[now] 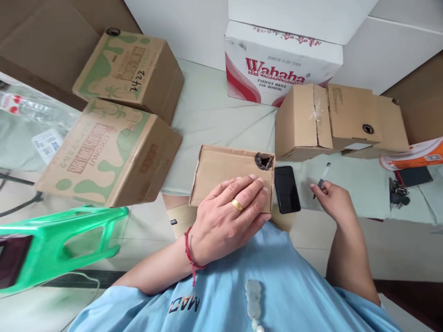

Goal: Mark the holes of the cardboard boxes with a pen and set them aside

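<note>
My left hand [233, 210] lies flat on a small cardboard box [221, 168], its fingers stretched out over the right part of the top. A gold ring is on one finger and a red cord bracelet circles the wrist. The box has a hole [263, 161] with a blackened rim at its far right corner. To the right, my right hand [334, 198] is closed, thumb and fingers pinching the dark end of a slim pen [324, 174] with a pale barrel. Between the box and that hand lies a black smartphone [287, 190].
Two printed coconut cartons [104, 152] stand at the left, above a green plastic stool [69, 244]. Several brown boxes [304, 122] stand at the right, near a white Wahaha carton [277, 69]. Keys [399, 192] and an orange packet [415, 157] lie at far right.
</note>
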`<state>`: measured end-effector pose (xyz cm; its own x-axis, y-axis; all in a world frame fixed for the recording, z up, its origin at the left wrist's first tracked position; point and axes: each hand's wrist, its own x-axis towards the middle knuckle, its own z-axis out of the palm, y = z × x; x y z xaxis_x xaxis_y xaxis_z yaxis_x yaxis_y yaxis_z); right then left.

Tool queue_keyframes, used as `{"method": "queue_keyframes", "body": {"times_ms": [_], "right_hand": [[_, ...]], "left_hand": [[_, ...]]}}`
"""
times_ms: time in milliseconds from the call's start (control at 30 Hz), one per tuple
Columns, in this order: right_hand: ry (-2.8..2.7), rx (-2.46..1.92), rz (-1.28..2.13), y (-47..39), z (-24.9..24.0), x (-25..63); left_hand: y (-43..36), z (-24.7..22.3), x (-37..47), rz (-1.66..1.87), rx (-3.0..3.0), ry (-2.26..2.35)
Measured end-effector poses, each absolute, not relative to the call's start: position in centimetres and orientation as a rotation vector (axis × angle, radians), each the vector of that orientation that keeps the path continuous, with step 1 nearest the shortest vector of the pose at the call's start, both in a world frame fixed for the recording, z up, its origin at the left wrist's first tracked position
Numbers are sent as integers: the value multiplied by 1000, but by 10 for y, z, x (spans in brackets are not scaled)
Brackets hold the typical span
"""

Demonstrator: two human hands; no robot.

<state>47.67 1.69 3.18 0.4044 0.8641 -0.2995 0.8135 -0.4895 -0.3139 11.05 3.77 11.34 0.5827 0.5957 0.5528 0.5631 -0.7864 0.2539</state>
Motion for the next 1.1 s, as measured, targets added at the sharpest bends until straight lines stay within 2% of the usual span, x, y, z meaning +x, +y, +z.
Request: {"method": "queue_keyframes", "body": {"times_ms": [167,367,467,567,767,1100], "right_hand": [[-1485,-2854,575,11,4,494],[-1452,-2611,322,-6,-5,472],[-1696,-2453,370,-23,-10,437],[-1868,-2417,386,-35,-14,403],[-1861,-2487,304,-28,-21,375],[-1643,-2499,453,-21,-23,385]], "left_hand": [[40,124,106,1002,2619,906],[49,145,80,1003,2611,901],[58,147,63,971,2719,991],[69,141,56,726,2836,1020],[92,130,69,361,2865,993],[93,139,66,406,2801,848]]}}
